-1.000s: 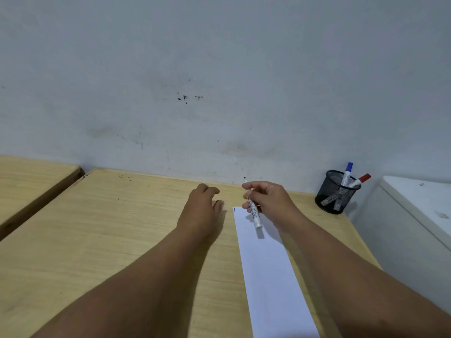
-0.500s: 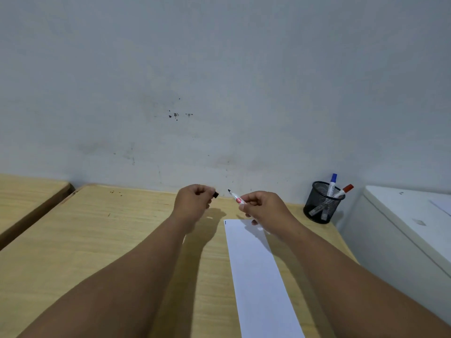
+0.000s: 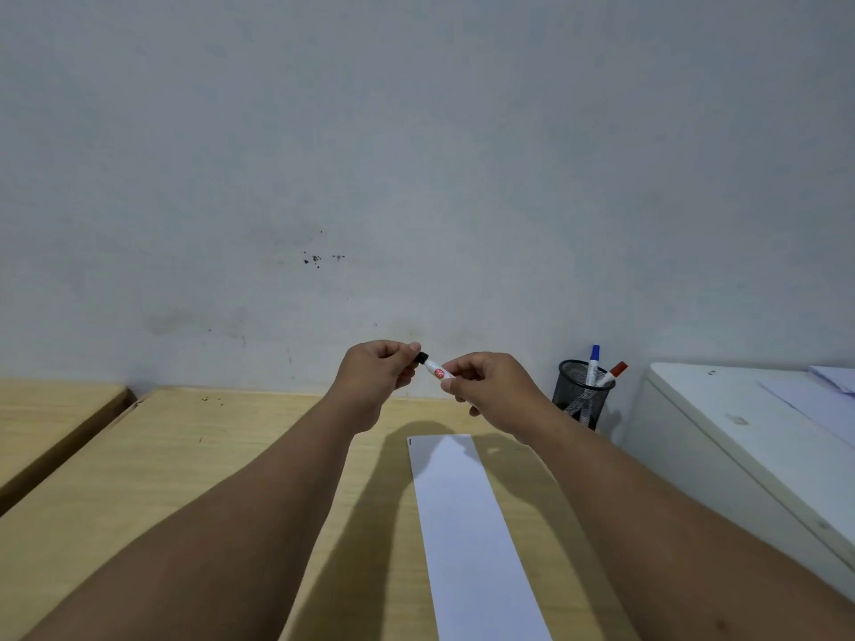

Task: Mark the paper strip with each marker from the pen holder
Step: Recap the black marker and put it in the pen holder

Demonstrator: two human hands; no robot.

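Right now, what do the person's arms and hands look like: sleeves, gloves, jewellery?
Both forearms are bare up to the frame edge: no sleeves in view. The left hand and right hand wear no gloves, and no rings, watch or wristbands are visible.

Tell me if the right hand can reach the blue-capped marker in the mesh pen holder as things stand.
Probably yes, but not yet: the right hand is pinching the black marker against the left hand. The blue-capped marker stands in the pen holder just beyond, nothing between them.
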